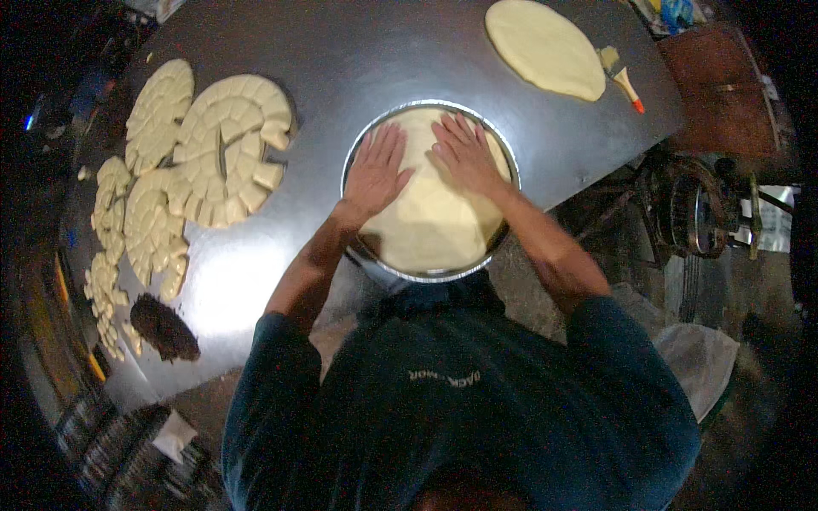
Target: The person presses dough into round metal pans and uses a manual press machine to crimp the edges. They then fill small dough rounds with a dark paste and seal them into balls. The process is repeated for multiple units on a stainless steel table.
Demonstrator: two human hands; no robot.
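Count: one round metal pan (426,278), containing one sheet of dough (426,217); one further dough round (545,51), uncut and oval in this view, lying loose; one brush (629,85) with a red-tipped handle; one dark brown heap (166,330); and at least four clusters of cut dough (244,92), their separate pieces too many and too closely packed to count reliably. All bear on one metal table (341,51).

Position: the pan stands at the table's near edge, directly in front of the person's dark shirt (460,417). The sheet of dough covers most of the pan's floor and lies beneath both hands, with its bare middle showing between them and its lower part extending toward the person. The cut dough lies well to the left, the brown heap just below it; the dough round lies at the far right, the brush just beside it.

Hands: two, bare, palms down. The left hand (377,170) is flat on the dough's upper left, thumb out toward the middle. The right hand (469,157) is flat on the upper right, fingers extended and slightly parted. The hands are apart; neither grips anything.
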